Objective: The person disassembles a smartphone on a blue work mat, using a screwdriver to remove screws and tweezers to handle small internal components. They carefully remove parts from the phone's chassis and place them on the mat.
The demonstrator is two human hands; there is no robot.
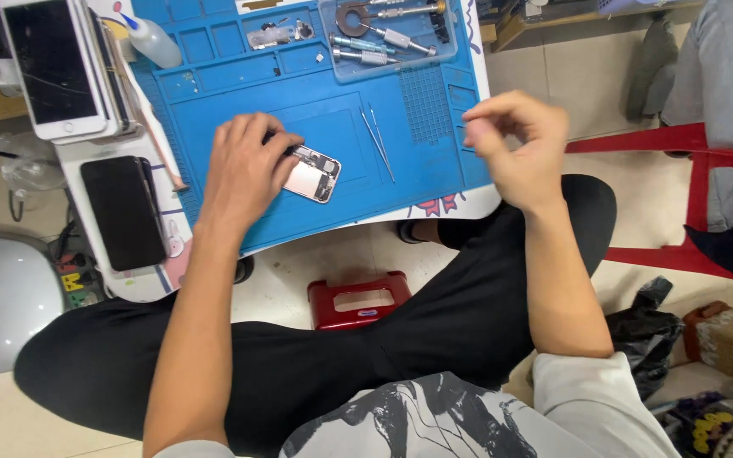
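Note:
An opened phone body (314,174) with its inner parts exposed lies on the blue work mat (358,203). My left hand (246,170) rests on its left end, fingers pressing it down. My right hand (515,144) hovers above the mat's right edge with thumb and fingertips pinched together; whether something tiny is between them I cannot tell. A pair of thin metal tweezers (378,142) lies on the mat between the two hands.
A clear tray with screwdrivers (383,38) sits at the mat's top right. A white phone (53,68), a black phone (125,212) and a small squeeze bottle (153,41) lie left. A red stool (358,298) stands below; another person (723,110) sits on a red chair at right.

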